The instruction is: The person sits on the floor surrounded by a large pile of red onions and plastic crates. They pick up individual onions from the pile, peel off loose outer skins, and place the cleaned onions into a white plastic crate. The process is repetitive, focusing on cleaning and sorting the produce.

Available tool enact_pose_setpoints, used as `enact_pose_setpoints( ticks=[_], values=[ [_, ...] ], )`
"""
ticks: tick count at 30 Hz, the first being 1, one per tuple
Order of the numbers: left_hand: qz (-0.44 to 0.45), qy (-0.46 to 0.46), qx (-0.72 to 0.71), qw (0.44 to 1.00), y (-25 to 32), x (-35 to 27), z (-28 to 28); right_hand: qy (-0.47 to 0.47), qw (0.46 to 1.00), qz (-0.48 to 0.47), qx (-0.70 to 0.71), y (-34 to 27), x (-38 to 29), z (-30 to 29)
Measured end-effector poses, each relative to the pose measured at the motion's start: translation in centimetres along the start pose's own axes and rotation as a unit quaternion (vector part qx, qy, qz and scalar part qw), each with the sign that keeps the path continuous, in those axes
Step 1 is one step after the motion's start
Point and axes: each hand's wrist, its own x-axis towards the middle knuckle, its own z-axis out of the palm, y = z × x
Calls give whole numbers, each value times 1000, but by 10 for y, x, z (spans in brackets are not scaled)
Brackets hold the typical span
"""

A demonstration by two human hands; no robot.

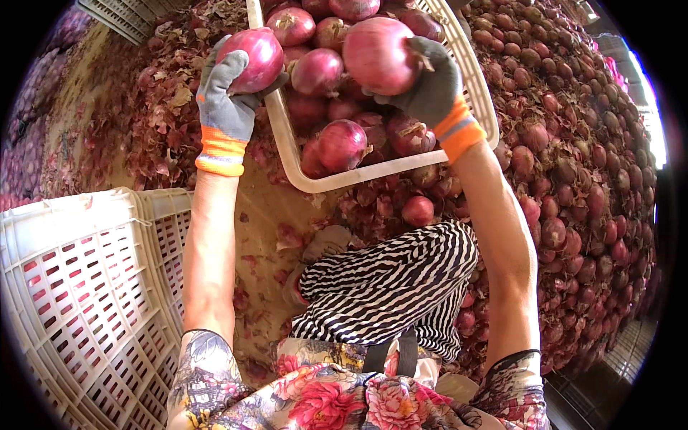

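My left hand [228,99], in a grey work glove with an orange cuff, grips a red onion [257,60] over the left rim of a white plastic crate [301,180]. A larger, slightly blurred red onion [380,56] is held in my right hand [432,80], gloved the same way, above the crate's right part. Several red onions lie inside the crate below both hands, among them a shiny one [344,144] near the front corner and another [318,71] between my hands. The right glove hides part of the crate's right side.
A large heap of red onions [564,188] slopes along the right. White slatted crates [80,215] stand at the left, and another crate [126,16] is at the top left. Loose onion skins [166,102] litter the floor. A single onion [417,210] lies by my knee in striped trousers [387,279].
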Motion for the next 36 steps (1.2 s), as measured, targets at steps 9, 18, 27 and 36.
enact_pose_setpoints(
  ticks=[9, 18, 27, 36],
  values=[
    [-14, 19, 35, 999, -2, 4, -6, -72, 991, 31, 105, -5, -26, -26],
    [6, -26, 220, 975, -33, -6, 59, -7, 984, -63, 167, 18, -61, -22],
    [12, -71, 701, 710, -64, 20, 33, -77, 959, -64, 266, 10, -94, -67],
    [-206, -160, 840, 477, -97, 38, 29, -13, 975, -63, 211, 19, -95, -66]
  ],
)
